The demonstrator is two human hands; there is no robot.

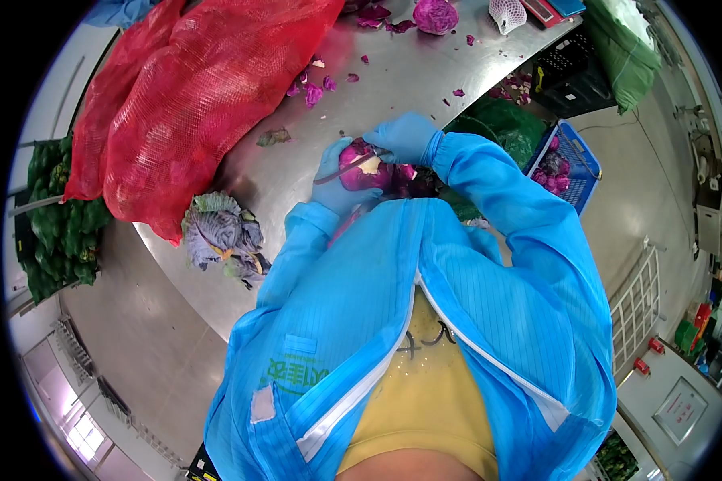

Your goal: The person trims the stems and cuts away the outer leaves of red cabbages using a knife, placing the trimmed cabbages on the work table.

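My left hand (333,180), in a blue glove, is wrapped round a red cabbage (351,172) from its left and underside. A pale cut patch shows on the cabbage's upper face. My right hand (405,138), also gloved in blue, is closed at the cabbage's upper right on what looks like a knife (341,171). Its thin, dark blade lies slantwise across the cabbage; the handle is hidden in my fingers. Purple leaf pieces hang just right of the cabbage, close to my jacket.
A steel table (297,212) carries a large red mesh sack (208,96), loose outer leaves (221,232), another red cabbage (436,14) and purple scraps. To the right stand a blue basket (590,172) with purple cabbage pieces, a black crate (573,72) and a green sack (622,56).
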